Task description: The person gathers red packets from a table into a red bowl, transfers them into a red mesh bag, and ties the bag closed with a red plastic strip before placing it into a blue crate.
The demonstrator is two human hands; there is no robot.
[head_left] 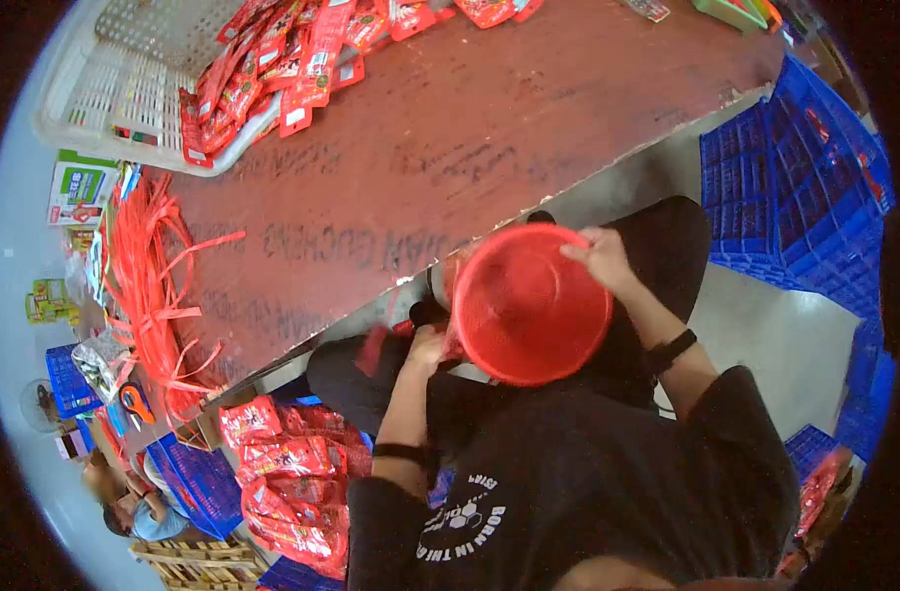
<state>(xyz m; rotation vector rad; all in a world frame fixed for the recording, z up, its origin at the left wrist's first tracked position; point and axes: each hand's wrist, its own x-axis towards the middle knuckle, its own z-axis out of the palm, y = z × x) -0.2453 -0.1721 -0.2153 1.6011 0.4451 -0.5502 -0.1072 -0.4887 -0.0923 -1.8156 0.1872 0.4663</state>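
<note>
A red plastic bucket (531, 303) is tilted over my lap beside the table's edge, its round mouth facing me and nothing visible inside. My right hand (600, 258) grips the rim at the upper right, thumb over the edge. My left hand (427, 351) is at the bucket's lower left side, close against it. Its fingers are partly hidden and smeared, so I cannot make out its grip. A blurred red piece (373, 350) shows just left of that hand.
Red packets (312, 69) lie in and beside a white basket (125, 94) on the brown table (450, 128). Red straps (150, 286) hang at the left edge, near orange scissors (133, 402). Packets (292, 483) are piled below. Blue crates (795, 177) stand right. Another person (150, 507) is lower left.
</note>
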